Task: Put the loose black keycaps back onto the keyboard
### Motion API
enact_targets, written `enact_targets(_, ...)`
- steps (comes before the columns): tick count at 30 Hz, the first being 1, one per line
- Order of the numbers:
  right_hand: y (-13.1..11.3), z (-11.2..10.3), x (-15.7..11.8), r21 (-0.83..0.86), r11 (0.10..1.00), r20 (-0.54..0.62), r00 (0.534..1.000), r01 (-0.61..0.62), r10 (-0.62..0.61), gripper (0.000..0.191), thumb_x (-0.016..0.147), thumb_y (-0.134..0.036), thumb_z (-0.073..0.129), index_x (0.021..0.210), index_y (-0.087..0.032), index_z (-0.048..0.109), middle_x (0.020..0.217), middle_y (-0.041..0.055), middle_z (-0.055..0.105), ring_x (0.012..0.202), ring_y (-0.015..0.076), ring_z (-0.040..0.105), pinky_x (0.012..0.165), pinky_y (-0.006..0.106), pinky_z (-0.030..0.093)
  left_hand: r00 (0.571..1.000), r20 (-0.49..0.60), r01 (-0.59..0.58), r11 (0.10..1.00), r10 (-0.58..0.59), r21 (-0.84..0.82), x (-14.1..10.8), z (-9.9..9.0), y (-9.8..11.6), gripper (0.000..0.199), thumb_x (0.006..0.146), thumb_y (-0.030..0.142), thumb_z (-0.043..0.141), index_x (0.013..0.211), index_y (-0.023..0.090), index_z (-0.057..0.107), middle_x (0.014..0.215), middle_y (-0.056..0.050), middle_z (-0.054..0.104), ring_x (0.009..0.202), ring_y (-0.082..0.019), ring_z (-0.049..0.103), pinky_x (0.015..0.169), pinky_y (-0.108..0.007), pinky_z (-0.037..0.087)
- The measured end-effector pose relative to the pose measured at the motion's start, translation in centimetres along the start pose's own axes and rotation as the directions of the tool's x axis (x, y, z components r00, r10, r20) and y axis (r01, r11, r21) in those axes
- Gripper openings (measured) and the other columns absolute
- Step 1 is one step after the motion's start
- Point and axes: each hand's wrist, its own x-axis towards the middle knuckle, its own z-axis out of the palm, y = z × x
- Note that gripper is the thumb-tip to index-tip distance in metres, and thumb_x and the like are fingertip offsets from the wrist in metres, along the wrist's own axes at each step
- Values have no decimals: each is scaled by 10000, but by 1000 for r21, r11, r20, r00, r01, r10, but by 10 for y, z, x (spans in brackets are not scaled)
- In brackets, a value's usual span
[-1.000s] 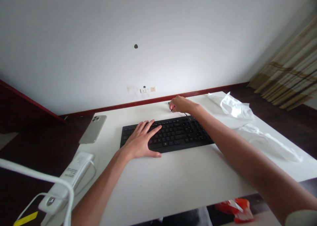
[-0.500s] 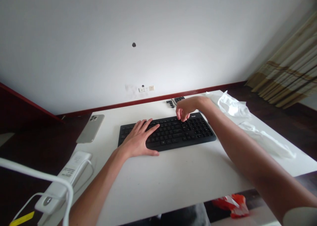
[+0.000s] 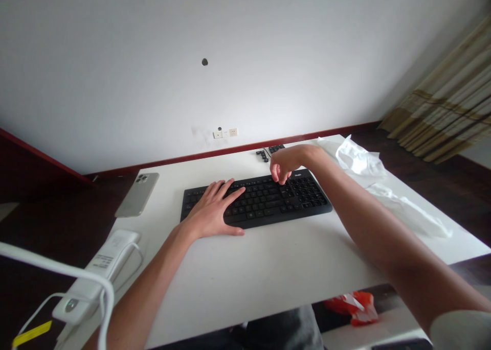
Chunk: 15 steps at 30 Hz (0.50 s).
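Observation:
A black keyboard [image 3: 264,204] lies across the middle of the white table [image 3: 245,268]. My left hand [image 3: 213,207] rests with fingers spread over its left half, the thumb on the tabletop by the front edge. Over the keys right of the middle, close to the rear edge, my right hand [image 3: 283,163] bends down with its fingers closed together. Its fingertips touch or nearly touch the keys; what they may pinch is hidden. Behind that hand, loose black keycaps [image 3: 263,156] lie at the table's far edge.
A phone [image 3: 137,195] lies at the table's left edge, camera side up. Nearer me is a white power strip [image 3: 95,273] with white cables. Crumpled white plastic [image 3: 358,158] covers part of the right side. Red and white wrapping [image 3: 362,309] shows below the front edge.
The whole view has shifted slightly, so everything sits a little higher and further left. Both hands keep nearly the same places on the keyboard.

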Motion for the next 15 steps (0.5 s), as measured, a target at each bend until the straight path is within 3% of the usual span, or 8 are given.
enact_targets(9, -8, 4, 3, -103, 994, -35, 999, -41, 38, 353, 668, -323, 877, 991, -207, 796, 946, 59, 784, 911, 276, 716, 747, 348, 520, 1000, -10, -8, 1000, 8, -3, 0, 0, -1, 1146, 699, 850, 670, 1650, 421, 194, 1752, 14, 44, 1581, -418, 108, 1284, -590, 148)
enact_targets(15, -14, 8, 5, -156, 986, -62, 997, -60, 51, 281, 660, -281, 885, 901, -183, 780, 905, 67, 781, 862, 274, 719, 722, 350, 514, 1000, -5, 1, 1000, -1, -2, 0, 0, 1, 1146, 701, 851, 668, 1649, 425, 187, 1752, 17, 37, 1583, -412, 98, 1288, -580, 133)
